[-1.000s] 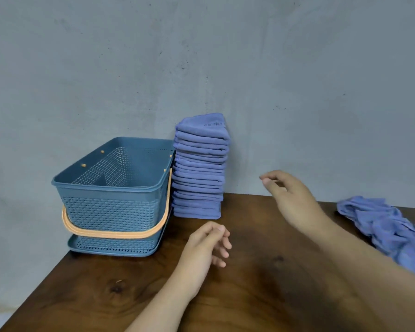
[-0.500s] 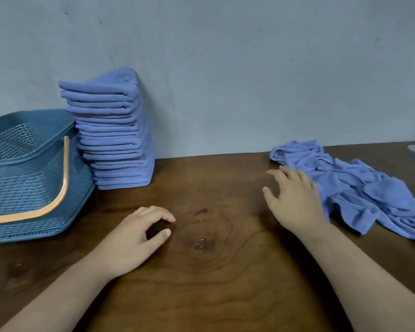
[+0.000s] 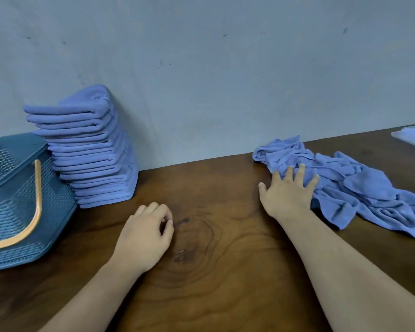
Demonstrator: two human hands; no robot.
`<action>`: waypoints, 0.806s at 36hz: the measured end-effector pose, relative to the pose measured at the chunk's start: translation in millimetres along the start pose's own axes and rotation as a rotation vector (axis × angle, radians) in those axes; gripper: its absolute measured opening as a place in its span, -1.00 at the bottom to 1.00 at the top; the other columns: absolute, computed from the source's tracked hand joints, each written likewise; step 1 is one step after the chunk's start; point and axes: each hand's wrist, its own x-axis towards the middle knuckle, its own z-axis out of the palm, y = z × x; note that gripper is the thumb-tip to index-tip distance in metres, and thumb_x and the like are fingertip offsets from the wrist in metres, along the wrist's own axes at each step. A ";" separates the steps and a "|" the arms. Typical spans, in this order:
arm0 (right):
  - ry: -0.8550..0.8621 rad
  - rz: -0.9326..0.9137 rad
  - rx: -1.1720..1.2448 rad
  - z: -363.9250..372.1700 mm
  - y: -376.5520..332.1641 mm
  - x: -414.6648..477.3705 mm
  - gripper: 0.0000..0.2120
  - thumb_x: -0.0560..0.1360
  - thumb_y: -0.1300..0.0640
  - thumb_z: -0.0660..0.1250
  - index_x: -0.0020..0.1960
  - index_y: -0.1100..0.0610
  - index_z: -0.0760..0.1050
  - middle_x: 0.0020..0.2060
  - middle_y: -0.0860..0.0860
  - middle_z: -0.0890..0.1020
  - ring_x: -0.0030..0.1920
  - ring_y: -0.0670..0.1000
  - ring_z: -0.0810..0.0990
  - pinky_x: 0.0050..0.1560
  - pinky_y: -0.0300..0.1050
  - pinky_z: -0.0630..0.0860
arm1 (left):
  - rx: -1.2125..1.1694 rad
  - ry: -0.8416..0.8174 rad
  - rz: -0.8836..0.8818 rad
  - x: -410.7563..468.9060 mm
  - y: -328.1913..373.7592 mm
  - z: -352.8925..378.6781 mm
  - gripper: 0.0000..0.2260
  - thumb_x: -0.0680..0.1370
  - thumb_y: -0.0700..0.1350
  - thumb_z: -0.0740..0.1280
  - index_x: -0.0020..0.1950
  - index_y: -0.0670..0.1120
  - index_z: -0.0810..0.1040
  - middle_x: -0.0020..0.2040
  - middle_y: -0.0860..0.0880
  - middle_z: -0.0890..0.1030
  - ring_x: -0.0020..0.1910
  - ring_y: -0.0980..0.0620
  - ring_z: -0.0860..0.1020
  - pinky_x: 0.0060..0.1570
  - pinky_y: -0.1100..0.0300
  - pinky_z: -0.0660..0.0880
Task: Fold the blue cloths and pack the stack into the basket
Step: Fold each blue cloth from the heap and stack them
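The stack of folded cloths (image 3: 91, 149) is a plain, soft periwinkle blue, with a short line of darker marking on the top piece, too small to read. The heap of loose cloths (image 3: 359, 190) is the same blue, darker in its creases. The basket (image 3: 17, 212) is dusky teal, its walls patterned with a fine openwork lattice, and its handle (image 3: 37, 188) is pale orange. The worktop (image 3: 213, 271) is dark brown wood with ringed grain. The wall (image 3: 225, 68) is pale grey-blue, flecked with small dark marks. A flat thing (image 3: 413, 138) at the far right edge is pale blue-white.
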 end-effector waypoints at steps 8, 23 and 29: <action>0.236 -0.343 0.200 -14.1 -14.4 -33.3 -0.33 0.68 -0.30 -0.01 0.69 0.01 0.16 0.69 -0.06 0.12 0.70 0.01 -0.10 0.62 0.33 -0.18 | -0.168 -0.064 0.009 -2.1 -5.2 -4.1 -0.92 0.69 0.06 0.29 0.13 0.27 0.50 0.09 0.34 0.50 0.12 0.24 0.46 -0.03 0.31 0.42; -0.347 -0.904 0.816 -25.5 -45.6 -100.3 -0.58 0.69 -0.08 0.33 0.53 -0.24 0.44 0.50 -0.42 0.38 0.50 -0.40 0.27 0.44 -0.31 0.34 | -0.492 -0.117 0.200 -17.3 5.7 -13.5 -0.35 0.66 -0.05 0.41 0.66 0.22 0.19 0.61 0.36 0.25 0.60 0.27 0.23 0.52 0.31 0.26; -0.433 -0.785 1.137 -27.5 -46.8 -98.1 -0.75 0.70 0.16 0.33 0.29 -0.07 0.67 0.22 -0.23 0.70 0.32 -0.20 0.61 0.45 -0.06 0.46 | -0.318 -0.170 0.261 -14.0 0.9 0.0 -0.45 0.69 0.10 0.33 0.62 0.36 0.20 0.43 0.42 0.40 0.48 0.32 0.32 0.50 0.24 0.28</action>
